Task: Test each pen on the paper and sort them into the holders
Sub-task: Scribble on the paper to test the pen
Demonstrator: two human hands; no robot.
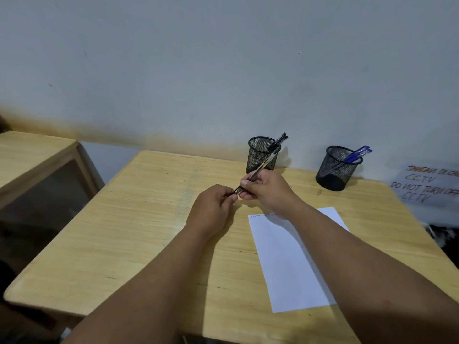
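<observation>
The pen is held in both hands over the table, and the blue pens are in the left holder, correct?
Not quite. The head view shows both hands, left hand and right hand, gripping the pen, but the blue pens stand in the right holder. The left holder has black ones.

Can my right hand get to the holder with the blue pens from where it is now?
Probably yes: right hand holds a pen, and bare table lies between it and that holder.
</observation>
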